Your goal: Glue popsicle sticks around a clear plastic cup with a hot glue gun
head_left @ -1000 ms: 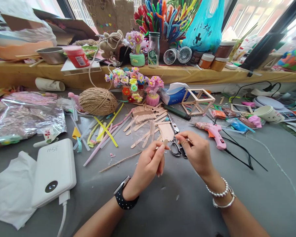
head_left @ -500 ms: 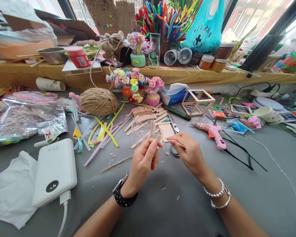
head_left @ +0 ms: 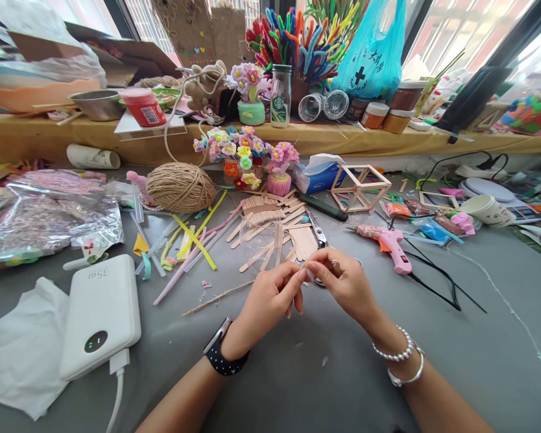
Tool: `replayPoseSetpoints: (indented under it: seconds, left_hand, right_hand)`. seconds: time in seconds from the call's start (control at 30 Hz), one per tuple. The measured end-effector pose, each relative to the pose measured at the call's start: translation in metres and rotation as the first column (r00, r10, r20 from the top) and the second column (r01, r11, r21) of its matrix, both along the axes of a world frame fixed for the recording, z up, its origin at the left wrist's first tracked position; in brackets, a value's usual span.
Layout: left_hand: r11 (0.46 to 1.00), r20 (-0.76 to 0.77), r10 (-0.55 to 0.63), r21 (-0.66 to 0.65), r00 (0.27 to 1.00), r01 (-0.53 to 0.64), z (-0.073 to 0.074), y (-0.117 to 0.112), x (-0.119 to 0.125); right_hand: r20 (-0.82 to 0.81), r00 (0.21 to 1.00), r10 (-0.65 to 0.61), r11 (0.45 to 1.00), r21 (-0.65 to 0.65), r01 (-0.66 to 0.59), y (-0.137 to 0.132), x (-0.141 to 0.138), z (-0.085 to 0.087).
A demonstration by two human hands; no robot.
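Note:
My left hand [head_left: 270, 297] and my right hand [head_left: 342, 282] meet fingertip to fingertip above the grey table [head_left: 297, 373]. Both are pinched closed. The left hand pinches a thin wooden craft stick, mostly hidden by its fingers. The right hand's fingers close on the same spot; what they hold is too hidden to name. Just behind the hands lie a pile of wooden craft sticks [head_left: 265, 213], a small panel of glued sticks [head_left: 303, 240] and scissors [head_left: 318, 236], partly covered by my right hand.
A pink glue gun [head_left: 388, 240] with a black cord lies right of the hands. A stick cube frame [head_left: 359, 187], a twine ball [head_left: 180, 186], pipe-cleaner flowers [head_left: 246, 153], a white power bank [head_left: 100, 313] and plastic bags [head_left: 40, 210] surround the work spot.
The hands were apart a second ago, the left holding a stick upright. They have come together, fingertips now touching, and the right hand has drifted left over the scissors' handles.

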State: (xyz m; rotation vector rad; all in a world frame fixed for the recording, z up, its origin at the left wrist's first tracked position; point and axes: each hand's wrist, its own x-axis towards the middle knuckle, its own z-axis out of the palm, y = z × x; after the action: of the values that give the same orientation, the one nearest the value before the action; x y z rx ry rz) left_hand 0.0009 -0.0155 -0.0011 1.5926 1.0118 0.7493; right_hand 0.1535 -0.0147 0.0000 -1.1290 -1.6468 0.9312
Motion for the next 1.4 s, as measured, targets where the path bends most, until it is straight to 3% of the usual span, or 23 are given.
replayPoseSetpoints:
  seconds: [0.1, 0.17, 0.2, 0.23, 0.27, 0.33, 0.4, 0.43, 0.47, 0.5, 0.53, 0.63, 0.7, 0.8, 1.0, 1.1, 1.17, 1.3, 1.4]
  left_hand:
    - [0.997, -0.059, 0.0, 0.08, 0.998, 0.004, -0.001, 0.001, -0.001]
    - [0.975, -0.095, 0.079, 0.214, 0.992, -0.057, -0.001, 0.0, -0.003]
    - [0.936, -0.109, 0.161, 0.331, 0.981, -0.117, -0.001, -0.001, -0.004]
    - [0.863, -0.111, 0.256, 0.473, 0.96, -0.176, -0.002, -0.002, -0.005]
    - [0.755, -0.081, 0.339, 0.618, 0.937, -0.219, -0.002, -0.003, -0.007]
    - [0.476, 0.023, 0.465, 0.837, 0.885, -0.272, -0.002, -0.003, -0.01]
    - [0.236, 0.153, 0.566, 0.912, 0.81, -0.337, -0.003, -0.002, -0.012]
    - [0.162, 0.208, 0.619, 0.91, 0.757, -0.382, -0.004, 0.0, -0.012]
    - [0.13, 0.245, 0.671, 0.89, 0.7, -0.437, -0.006, 0.003, -0.012]
    - [0.138, 0.263, 0.7, 0.862, 0.663, -0.488, -0.007, 0.005, -0.012]
    - [0.195, 0.252, 0.706, 0.829, 0.662, -0.524, -0.01, 0.008, -0.011]
    - [0.465, 0.168, 0.651, 0.683, 0.74, -0.564, -0.017, 0.017, -0.009]
    - [0.6, 0.183, 0.596, 0.546, 0.782, -0.585, -0.021, 0.02, -0.007]
    - [0.717, 0.228, 0.563, 0.344, 0.795, -0.607, -0.023, 0.021, -0.007]
    - [0.791, 0.374, 0.561, 0.023, 0.738, -0.612, -0.011, 0.021, -0.011]
    - [0.874, 0.525, 0.482, -0.229, 0.701, -0.429, -0.005, 0.02, -0.012]
    - [0.891, 0.595, 0.45, -0.343, 0.666, -0.297, -0.002, 0.019, -0.011]
    - [0.891, 0.653, 0.434, -0.411, 0.621, -0.19, -0.001, 0.016, -0.009]
    - [0.893, 0.67, 0.425, -0.419, 0.609, -0.162, -0.001, 0.014, -0.007]
  right_hand:
    - [-0.05, 0.999, 0.011, 0.998, -0.066, -0.014, 0.0, 0.001, 0.001]
    - [-0.11, 0.989, -0.094, 0.991, -0.108, 0.082, 0.001, 0.003, 0.001]
    - [-0.168, 0.972, -0.164, 0.981, -0.136, 0.142, 0.002, 0.005, 0.001]
    - [-0.238, 0.943, -0.232, 0.966, -0.167, 0.195, 0.003, 0.007, 0.001]
    - [-0.31, 0.905, -0.291, 0.951, -0.199, 0.238, 0.005, 0.008, 0.001]
    - [-0.427, 0.826, -0.368, 0.926, -0.25, 0.283, 0.009, 0.011, 0.001]
    - [-0.484, 0.777, -0.403, 0.913, -0.276, 0.301, 0.011, 0.012, 0.001]
    - [-0.499, 0.764, -0.409, 0.911, -0.279, 0.305, 0.012, 0.012, 0.001]
    - [-0.507, 0.758, -0.411, 0.91, -0.278, 0.307, 0.012, 0.012, 0.002]
    - [-0.51, 0.756, -0.41, 0.911, -0.275, 0.309, 0.012, 0.012, 0.002]
    - [-0.51, 0.757, -0.409, 0.911, -0.27, 0.311, 0.012, 0.011, 0.002]
    - [-0.499, 0.765, -0.408, 0.912, -0.253, 0.322, 0.011, 0.011, 0.003]
    - [-0.492, 0.771, -0.405, 0.914, -0.244, 0.325, 0.01, 0.011, 0.003]
    - [-0.478, 0.784, -0.396, 0.918, -0.232, 0.322, 0.009, 0.011, 0.003]
    - [-0.449, 0.817, -0.362, 0.932, -0.175, 0.317, 0.007, 0.013, 0.004]
    - [-0.437, 0.835, -0.336, 0.941, -0.108, 0.321, 0.004, 0.011, 0.004]
    - [-0.401, 0.86, -0.316, 0.944, -0.047, 0.325, 0.0, 0.007, 0.004]
    - [-0.234, 0.92, -0.313, 0.933, 0.105, 0.344, -0.011, -0.002, 0.002]
    - [-0.085, 0.943, -0.322, 0.891, 0.31, 0.332, -0.018, -0.007, 0.003]
